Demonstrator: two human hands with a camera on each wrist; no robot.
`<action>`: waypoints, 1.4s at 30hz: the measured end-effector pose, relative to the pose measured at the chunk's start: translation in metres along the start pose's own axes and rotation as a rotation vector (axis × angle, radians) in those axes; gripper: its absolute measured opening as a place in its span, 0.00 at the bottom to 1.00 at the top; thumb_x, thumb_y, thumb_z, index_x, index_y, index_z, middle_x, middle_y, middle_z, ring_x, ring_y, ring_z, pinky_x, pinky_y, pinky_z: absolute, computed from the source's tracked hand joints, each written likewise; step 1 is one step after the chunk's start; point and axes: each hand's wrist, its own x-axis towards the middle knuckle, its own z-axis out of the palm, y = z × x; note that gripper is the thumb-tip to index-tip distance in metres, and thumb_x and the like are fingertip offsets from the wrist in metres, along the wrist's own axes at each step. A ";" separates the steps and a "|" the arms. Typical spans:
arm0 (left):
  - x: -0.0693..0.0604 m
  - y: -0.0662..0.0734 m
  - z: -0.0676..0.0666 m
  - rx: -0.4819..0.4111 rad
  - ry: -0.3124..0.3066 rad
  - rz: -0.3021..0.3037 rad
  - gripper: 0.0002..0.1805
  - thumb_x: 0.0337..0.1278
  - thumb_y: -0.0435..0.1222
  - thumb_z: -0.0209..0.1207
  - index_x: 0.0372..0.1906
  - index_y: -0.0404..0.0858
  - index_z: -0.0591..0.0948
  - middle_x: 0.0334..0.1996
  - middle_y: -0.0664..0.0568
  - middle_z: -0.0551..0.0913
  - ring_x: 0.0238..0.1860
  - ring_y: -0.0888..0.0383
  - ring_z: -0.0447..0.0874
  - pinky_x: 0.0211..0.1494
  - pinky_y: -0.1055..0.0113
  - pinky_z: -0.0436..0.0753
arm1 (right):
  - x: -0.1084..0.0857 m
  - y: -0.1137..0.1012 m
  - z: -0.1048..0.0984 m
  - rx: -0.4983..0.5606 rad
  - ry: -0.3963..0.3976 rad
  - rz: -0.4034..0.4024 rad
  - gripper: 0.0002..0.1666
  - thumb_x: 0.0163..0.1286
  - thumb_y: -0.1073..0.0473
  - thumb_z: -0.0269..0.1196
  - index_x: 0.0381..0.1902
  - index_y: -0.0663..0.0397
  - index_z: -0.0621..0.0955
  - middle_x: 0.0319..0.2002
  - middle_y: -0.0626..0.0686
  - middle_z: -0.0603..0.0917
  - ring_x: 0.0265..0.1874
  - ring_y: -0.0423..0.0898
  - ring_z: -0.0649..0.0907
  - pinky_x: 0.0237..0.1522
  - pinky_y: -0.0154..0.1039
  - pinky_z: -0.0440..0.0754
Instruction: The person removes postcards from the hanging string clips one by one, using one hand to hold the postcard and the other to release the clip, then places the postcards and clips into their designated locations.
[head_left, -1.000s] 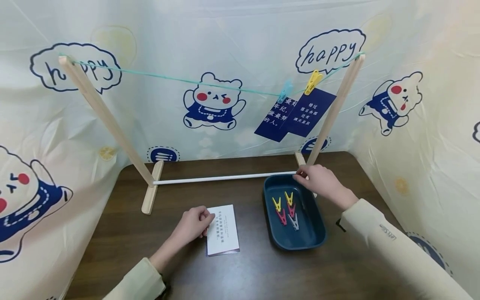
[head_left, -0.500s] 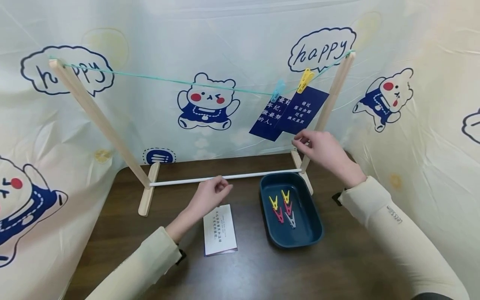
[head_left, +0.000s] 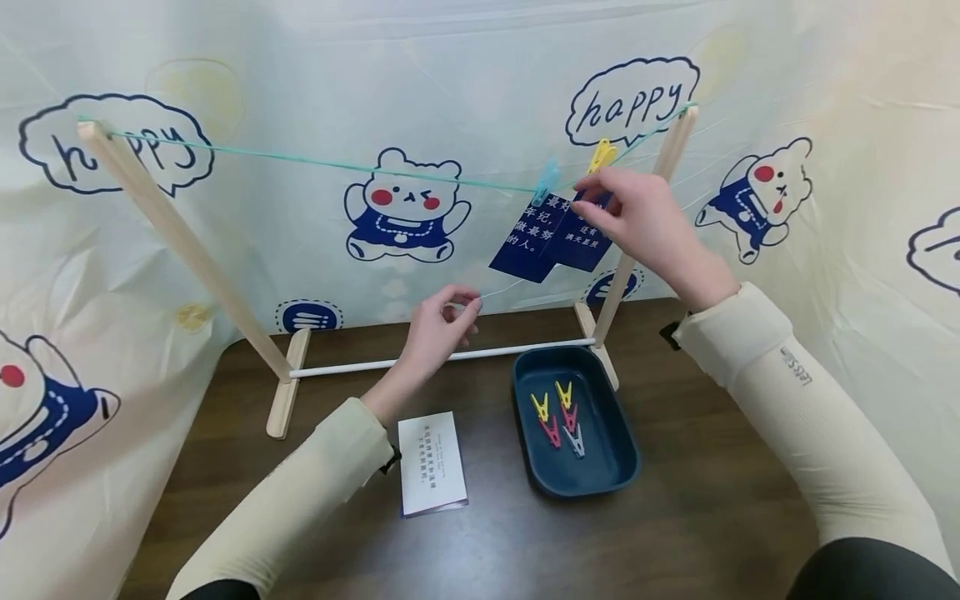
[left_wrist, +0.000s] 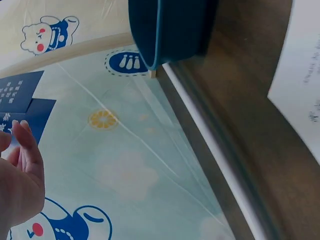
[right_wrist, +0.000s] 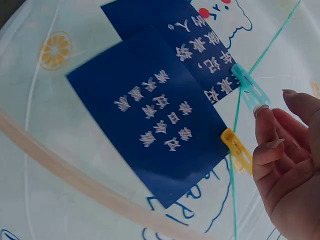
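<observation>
Two dark blue cards with white writing hang overlapped from a green string. A light blue clothespin clips the left card, and a yellow clothespin clips the right card. My right hand is raised in front of the right card, partly hiding it. In the right wrist view its fingertips are close to the light blue clothespin, thumb apart, nothing held; contact is unclear. My left hand hovers above the white rod, fingers loosely bent and holding nothing, below the left card.
Wooden posts, left and right, carry the string. A dark blue tray with several clothespins stands at right. A stack of white cards lies on the brown table. A printed curtain stands behind.
Both hands have risen from the table: the right from the tray's far edge up to the hanging cards, the left off the white card stack and up past the rod. The view has shifted slightly.
</observation>
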 end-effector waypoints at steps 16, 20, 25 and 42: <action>0.041 0.004 0.023 -0.078 0.057 -0.061 0.23 0.73 0.37 0.63 0.69 0.40 0.79 0.65 0.48 0.82 0.30 0.55 0.89 0.37 0.64 0.88 | 0.050 -0.009 -0.004 0.119 -0.288 0.201 0.36 0.84 0.43 0.51 0.81 0.54 0.63 0.72 0.60 0.75 0.29 0.57 0.88 0.23 0.34 0.81; 0.046 0.007 0.028 -0.095 0.046 -0.073 0.25 0.73 0.35 0.62 0.71 0.38 0.76 0.68 0.47 0.80 0.31 0.56 0.89 0.37 0.66 0.88 | 0.050 -0.009 -0.001 0.138 -0.303 0.224 0.35 0.84 0.45 0.52 0.80 0.54 0.64 0.72 0.61 0.75 0.31 0.57 0.89 0.24 0.37 0.83; 0.049 0.010 0.032 -0.124 0.038 -0.068 0.24 0.74 0.33 0.62 0.71 0.37 0.76 0.65 0.44 0.81 0.32 0.58 0.89 0.37 0.67 0.88 | 0.050 -0.008 0.001 0.193 -0.281 0.242 0.31 0.84 0.48 0.54 0.77 0.53 0.68 0.69 0.60 0.77 0.32 0.58 0.89 0.26 0.40 0.85; 0.047 0.021 0.031 -0.106 0.050 -0.030 0.09 0.73 0.32 0.62 0.49 0.32 0.87 0.39 0.41 0.88 0.36 0.43 0.90 0.41 0.67 0.88 | 0.047 0.000 0.010 0.525 -0.205 0.268 0.24 0.80 0.51 0.61 0.66 0.56 0.77 0.57 0.58 0.84 0.29 0.51 0.88 0.26 0.35 0.84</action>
